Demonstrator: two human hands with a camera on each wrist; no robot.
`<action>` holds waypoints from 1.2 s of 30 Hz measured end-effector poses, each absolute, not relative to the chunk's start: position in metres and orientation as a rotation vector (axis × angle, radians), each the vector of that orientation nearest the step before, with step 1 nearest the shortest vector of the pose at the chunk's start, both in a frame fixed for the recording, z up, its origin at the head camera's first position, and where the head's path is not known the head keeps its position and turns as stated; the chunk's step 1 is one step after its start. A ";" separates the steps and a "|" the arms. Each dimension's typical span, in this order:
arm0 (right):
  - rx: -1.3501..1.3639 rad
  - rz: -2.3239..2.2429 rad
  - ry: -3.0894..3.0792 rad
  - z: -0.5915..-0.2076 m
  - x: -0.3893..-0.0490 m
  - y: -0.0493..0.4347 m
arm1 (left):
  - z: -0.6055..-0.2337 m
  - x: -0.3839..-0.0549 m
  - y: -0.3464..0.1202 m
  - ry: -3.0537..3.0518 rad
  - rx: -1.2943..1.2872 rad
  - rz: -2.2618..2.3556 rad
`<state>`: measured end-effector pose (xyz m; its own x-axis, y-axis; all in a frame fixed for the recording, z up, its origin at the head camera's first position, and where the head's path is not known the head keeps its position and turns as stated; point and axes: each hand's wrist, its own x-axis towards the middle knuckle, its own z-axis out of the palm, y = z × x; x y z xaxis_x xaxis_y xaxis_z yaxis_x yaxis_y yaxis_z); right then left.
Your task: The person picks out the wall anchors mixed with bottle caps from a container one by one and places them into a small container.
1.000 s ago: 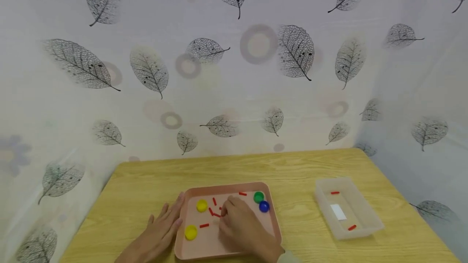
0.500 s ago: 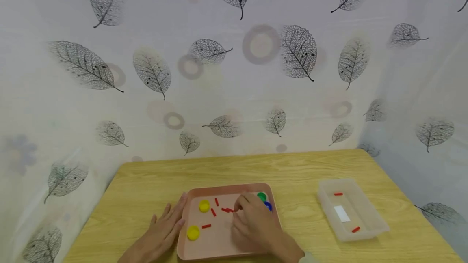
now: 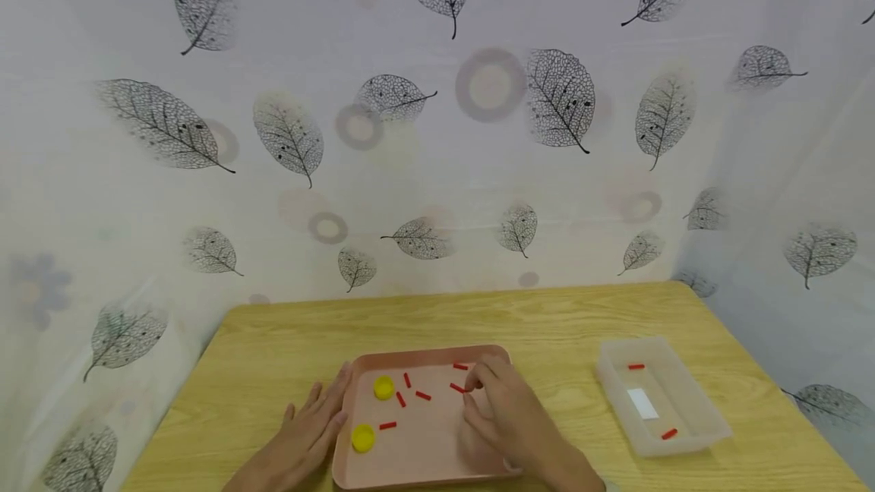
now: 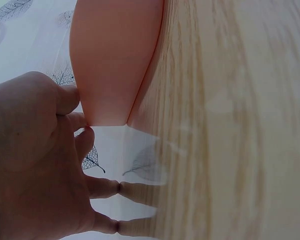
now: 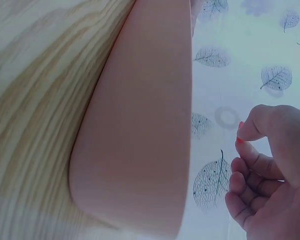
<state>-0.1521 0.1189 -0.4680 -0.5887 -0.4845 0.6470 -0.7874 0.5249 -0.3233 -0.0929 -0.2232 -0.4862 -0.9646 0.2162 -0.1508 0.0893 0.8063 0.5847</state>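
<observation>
My right hand [image 3: 509, 416] is over the right part of the pink tray [image 3: 424, 469], pinching a small red stick [image 3: 457, 387] between thumb and index finger. In the right wrist view, a bit of the red stick [image 5: 239, 140] shows between those fingertips. My left hand [image 3: 304, 431] lies along the tray's left side, fingers stretched out, touching its rim. More red sticks [image 3: 424, 395] lie scattered in the tray. Two round yellow pieces [image 3: 384, 387] sit at its left, one behind the other. The green and blue pieces are hidden behind my right hand.
A clear plastic box [image 3: 683, 401] stands to the right of the tray, holding two red sticks [image 3: 669, 433] and a white label. The wooden table [image 3: 547, 317] runs back to a leaf-patterned curtain [image 3: 437, 173].
My right hand has moved right across the tray, carrying the red stick away from the others and covering the green and blue pieces. The left hand stays at the rim.
</observation>
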 end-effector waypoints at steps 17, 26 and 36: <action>0.984 0.860 -2.245 -0.465 -0.151 0.141 | -0.489 -0.094 -0.223 2.803 0.249 0.853; 0.962 0.809 -2.245 -0.464 -0.153 0.155 | -0.488 -0.094 -0.223 2.802 0.240 0.851; 0.943 0.786 -2.283 -0.461 -0.155 0.172 | -0.484 -0.094 -0.221 2.806 0.248 0.855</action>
